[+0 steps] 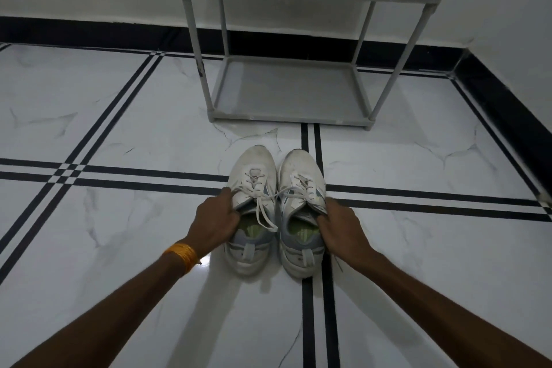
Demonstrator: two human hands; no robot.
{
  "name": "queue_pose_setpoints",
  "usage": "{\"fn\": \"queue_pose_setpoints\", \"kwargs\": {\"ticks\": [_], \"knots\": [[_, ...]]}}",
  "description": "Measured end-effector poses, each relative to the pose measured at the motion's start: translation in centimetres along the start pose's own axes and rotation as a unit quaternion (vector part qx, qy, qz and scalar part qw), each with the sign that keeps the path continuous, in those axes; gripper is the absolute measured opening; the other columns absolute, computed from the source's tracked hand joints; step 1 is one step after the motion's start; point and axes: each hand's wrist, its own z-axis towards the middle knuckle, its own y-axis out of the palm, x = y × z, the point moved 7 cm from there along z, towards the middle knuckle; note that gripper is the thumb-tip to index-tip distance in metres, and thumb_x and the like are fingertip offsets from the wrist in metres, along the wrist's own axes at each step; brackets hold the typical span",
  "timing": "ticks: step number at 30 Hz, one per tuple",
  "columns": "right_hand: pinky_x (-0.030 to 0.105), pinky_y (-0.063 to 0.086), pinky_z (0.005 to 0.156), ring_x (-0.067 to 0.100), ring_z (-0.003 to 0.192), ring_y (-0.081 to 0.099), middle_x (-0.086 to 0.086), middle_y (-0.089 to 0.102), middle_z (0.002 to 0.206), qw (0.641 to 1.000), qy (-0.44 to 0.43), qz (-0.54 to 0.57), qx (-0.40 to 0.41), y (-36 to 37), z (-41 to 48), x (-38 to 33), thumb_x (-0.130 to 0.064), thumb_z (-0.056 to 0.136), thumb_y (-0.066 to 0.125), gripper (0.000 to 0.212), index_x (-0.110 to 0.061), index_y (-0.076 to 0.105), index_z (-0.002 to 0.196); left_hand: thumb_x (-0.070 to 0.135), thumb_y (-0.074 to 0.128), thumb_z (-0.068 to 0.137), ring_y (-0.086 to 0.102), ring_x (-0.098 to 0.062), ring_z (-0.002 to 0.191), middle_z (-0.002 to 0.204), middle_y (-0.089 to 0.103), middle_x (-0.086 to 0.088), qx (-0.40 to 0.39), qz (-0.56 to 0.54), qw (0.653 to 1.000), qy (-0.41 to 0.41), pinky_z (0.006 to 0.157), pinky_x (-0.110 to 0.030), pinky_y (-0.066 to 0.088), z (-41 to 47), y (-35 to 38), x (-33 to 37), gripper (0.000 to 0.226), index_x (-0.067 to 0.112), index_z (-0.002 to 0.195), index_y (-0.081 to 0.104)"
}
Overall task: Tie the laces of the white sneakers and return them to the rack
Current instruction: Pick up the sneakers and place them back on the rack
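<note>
Low in the middle of the frame, your left hand (215, 219) grips the outer collar of the left sneaker (251, 209), thumb over the edge near the tongue. Your right hand (342, 228) grips the outer collar of the right sneaker (301, 212) in the same manner. The two shoes sit side by side, touching, toes pointing to the top of the frame, on the white tiled floor (119, 134). The laces (264, 212) look bowed with loose ends trailing, though the knots are hard to make out. The grey rack (294, 89) stands just beyond the toes, at top centre. An orange bangle (182, 255) circles your left wrist.
</note>
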Motion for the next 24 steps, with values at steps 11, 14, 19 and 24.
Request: {"fn": "queue_pose_setpoints", "kwargs": {"ticks": [11, 14, 19, 24], "knots": [[0.036, 0.049, 0.061, 0.024, 0.071, 0.057, 0.007, 0.059, 0.087, 0.995, -0.047, 0.063, 0.06, -11.0, 1.7, -4.1, -0.018, 0.09, 0.036, 0.024, -0.005, 0.05, 0.103, 0.019, 0.046, 0.085, 0.059, -0.026, 0.079, 0.103, 0.066, -0.01, 0.089, -0.071, 0.991, 0.067, 0.072, -0.037, 0.05, 0.7, -8.2, 9.9, 0.034, 0.007, 0.117, 0.049], [0.036, 0.046, 0.064, 0.026, 0.075, 0.057, 0.009, 0.061, 0.089, 0.996, -0.033, 0.068, 0.056, -16.5, 1.6, -6.3, -0.02, 0.087, 0.035, 0.026, -0.006, 0.05, 0.103, 0.017, 0.045, 0.083, 0.057, -0.022, 0.081, 0.107, 0.067, -0.011, 0.092, -0.093, 0.99, 0.056, 0.076, -0.036, 0.048, -0.1, -12.7, 13.8, 0.042, 0.008, 0.123, 0.049], [0.037, 0.046, 0.069, 0.026, 0.079, 0.056, 0.008, 0.062, 0.093, 0.996, -0.015, 0.07, 0.05, -26.2, 1.2, -11.3, -0.018, 0.088, 0.036, 0.023, -0.009, 0.048, 0.106, 0.021, 0.042, 0.083, 0.055, -0.016, 0.083, 0.11, 0.068, -0.008, 0.09, -0.121, 0.988, 0.045, 0.079, -0.031, 0.045, -1.7, -21.2, 20.5, 0.046, 0.01, 0.127, 0.049], [0.038, 0.049, 0.071, 0.024, 0.08, 0.058, 0.007, 0.062, 0.094, 0.996, 0.001, 0.072, 0.049, -37.7, 2.8, -17.1, -0.008, 0.092, 0.042, 0.018, -0.011, 0.048, 0.109, 0.02, 0.045, 0.086, 0.063, -0.023, 0.09, 0.11, 0.068, -0.007, 0.093, -0.124, 0.987, 0.05, 0.081, -0.034, 0.051, -0.9, -31.7, 28.8, 0.042, 0.013, 0.127, 0.049]]}}
